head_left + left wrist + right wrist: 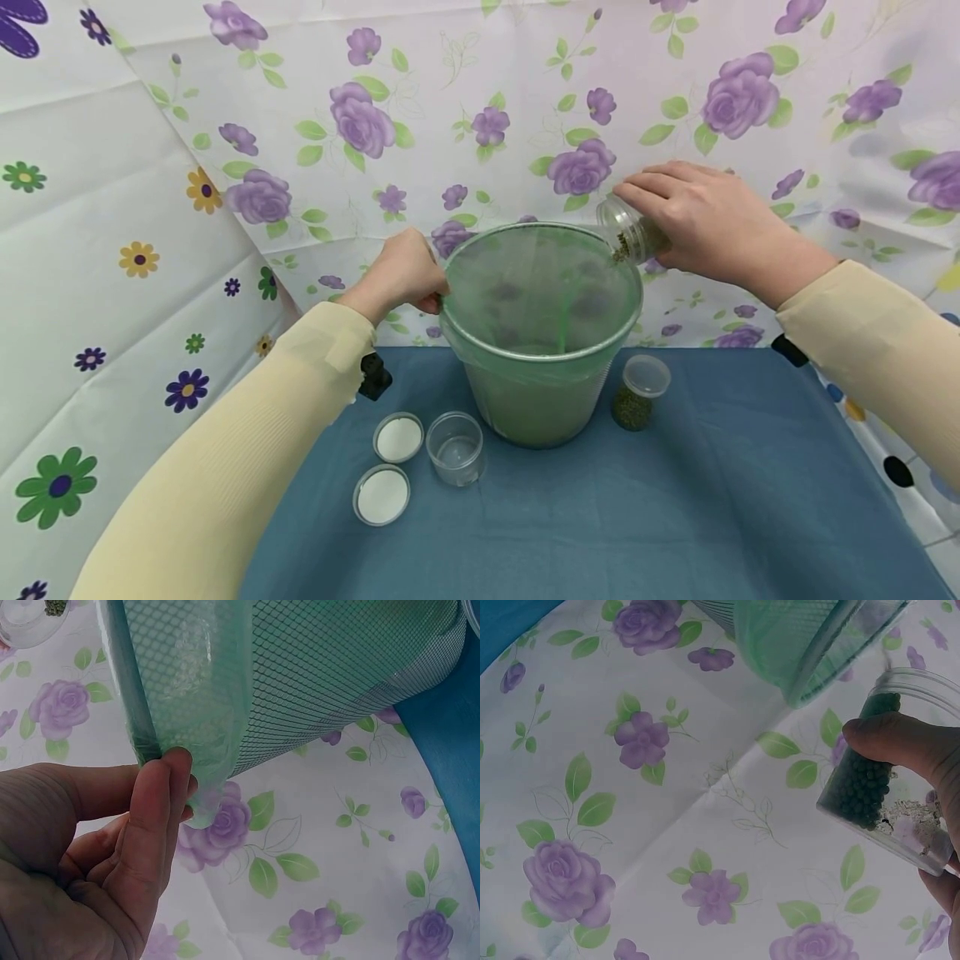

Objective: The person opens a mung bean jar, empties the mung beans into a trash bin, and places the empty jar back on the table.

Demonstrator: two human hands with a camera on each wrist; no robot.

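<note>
My left hand [405, 271] pinches the left rim of a mesh trash bin [536, 412], with the green plastic liner [202, 697] folded over that rim between thumb and fingers. The bin stands upright on the cloth, lined with the translucent bag. At its right rim my right hand [701, 218] grips a clear plastic jar [630, 229], tilted mouth-down toward the bin's opening. The jar has no lid on it. Small dark green grains [862, 787] lie along one side inside it, and some reach its mouth. Paler bits show through the jar's wall.
A lidded jar [636, 407] of green grains stands right of the bin. In front and left are an uncovered clear container [457, 454] and two white-lined lids [399, 438]. Blue cloth [600, 533] covers the table; a floral sheet [450, 100] hangs behind.
</note>
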